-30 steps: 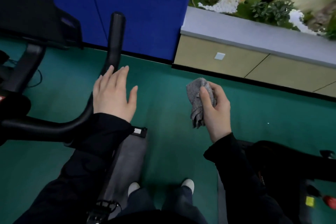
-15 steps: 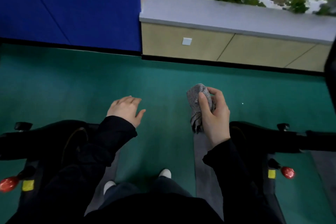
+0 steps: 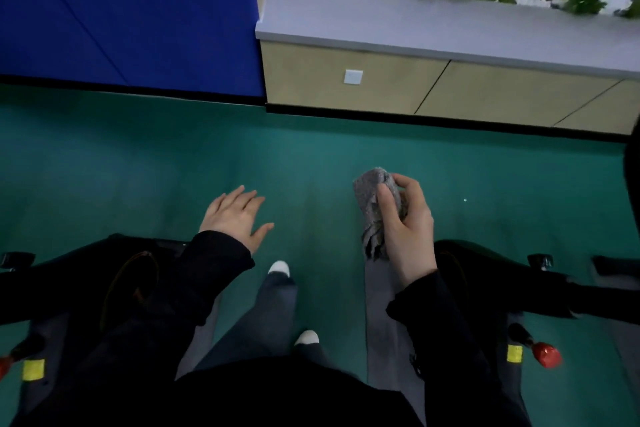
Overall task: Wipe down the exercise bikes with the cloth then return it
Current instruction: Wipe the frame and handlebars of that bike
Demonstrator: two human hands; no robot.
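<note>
Looking down through the head camera, I see my right hand (image 3: 412,232) gripping the crumpled grey cloth (image 3: 371,198) over the green floor (image 3: 138,166), between the left exercise bike (image 3: 52,279) and right exercise bike (image 3: 485,274); my left hand (image 3: 232,218) hovers with fingers straight, holding nothing.

Left hand (image 3: 235,218): off the black handlebar it rested on a second ago; now flat, fingers spread, over the green floor (image 3: 138,166).
View: swung right; handlebar gone, planter ledge (image 3: 415,28) nearer the middle.
Bikes: left bike (image 3: 69,274) and right bike (image 3: 485,281) now flank the person.
Cloth (image 3: 372,198): tail now over the grey mat (image 3: 381,305).
Feet: one white shoe (image 3: 279,268) has stepped ahead of the other shoe (image 3: 306,337).
</note>
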